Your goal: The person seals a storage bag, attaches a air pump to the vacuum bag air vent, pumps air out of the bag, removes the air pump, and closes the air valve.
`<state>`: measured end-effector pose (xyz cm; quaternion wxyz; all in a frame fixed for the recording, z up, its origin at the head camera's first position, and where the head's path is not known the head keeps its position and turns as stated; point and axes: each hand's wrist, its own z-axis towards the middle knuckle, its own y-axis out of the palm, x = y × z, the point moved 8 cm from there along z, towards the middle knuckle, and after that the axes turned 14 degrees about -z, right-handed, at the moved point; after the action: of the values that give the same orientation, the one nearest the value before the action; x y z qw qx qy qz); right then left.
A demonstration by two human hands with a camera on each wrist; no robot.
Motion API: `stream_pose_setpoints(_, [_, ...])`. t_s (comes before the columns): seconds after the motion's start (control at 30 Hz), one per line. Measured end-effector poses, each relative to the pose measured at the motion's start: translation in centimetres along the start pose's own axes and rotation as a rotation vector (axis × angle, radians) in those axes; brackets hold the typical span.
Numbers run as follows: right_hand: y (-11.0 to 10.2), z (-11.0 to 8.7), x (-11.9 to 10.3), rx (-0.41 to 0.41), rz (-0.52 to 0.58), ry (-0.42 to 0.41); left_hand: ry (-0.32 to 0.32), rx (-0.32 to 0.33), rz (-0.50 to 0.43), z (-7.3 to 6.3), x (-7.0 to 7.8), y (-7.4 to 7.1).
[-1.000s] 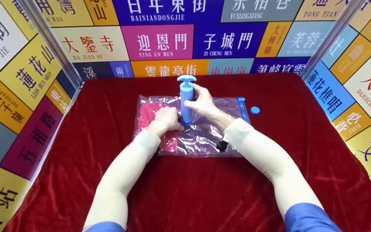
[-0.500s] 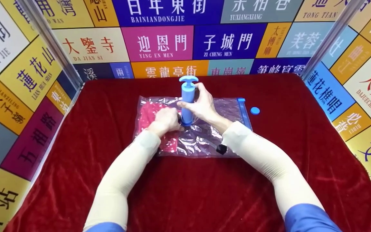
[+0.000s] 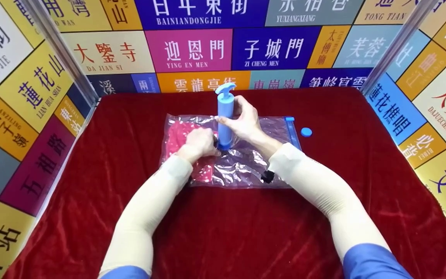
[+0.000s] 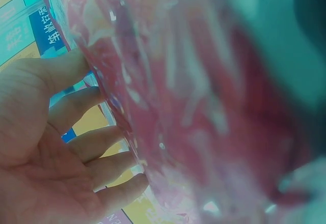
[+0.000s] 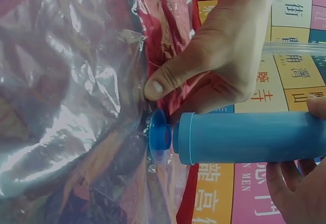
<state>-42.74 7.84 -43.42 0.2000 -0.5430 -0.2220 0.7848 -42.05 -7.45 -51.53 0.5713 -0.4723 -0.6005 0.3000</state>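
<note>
A clear plastic vacuum bag (image 3: 246, 174) lies flat with a pink, white-dotted cloth (image 3: 178, 135) inside its left part. My right hand (image 3: 246, 120) grips the barrel of a light blue hand pump (image 3: 225, 112), which stands upright over the bag, its T-handle on top. In the right wrist view the pump's lower end points at the blue valve (image 5: 160, 135), with its nozzle right at the valve. My left hand (image 3: 201, 141) holds the bag beside the valve, thumb on the plastic. In the left wrist view its fingertips (image 4: 137, 180) meet the bag's surface.
A round blue cap (image 3: 306, 132) lies on the dark red cloth (image 3: 246, 232) right of the bag. Along the bag's right edge runs a blue zip strip (image 3: 293, 133) with a slider (image 3: 290, 119). Panels of coloured signs (image 3: 190, 50) stand behind and at both sides.
The pump's T-handle has turned from facing across to nearly edge-on, and my right hand has shifted slightly around the barrel. My left hand stays put at the pump's base.
</note>
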Motion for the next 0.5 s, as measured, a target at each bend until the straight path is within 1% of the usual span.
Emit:
stream_pose_setpoints(0.27, [-0.7, 0.3, 0.2, 0.008, 0.019, 0.030, -0.007, -0.022, -0.016, -0.1, 0.0, 0.1])
stream_pose_setpoints(0.5, [-1.8, 0.5, 0.5, 0.026, 0.023, 0.044, 0.002, -0.010, -0.023, -0.1, 0.1, 0.0])
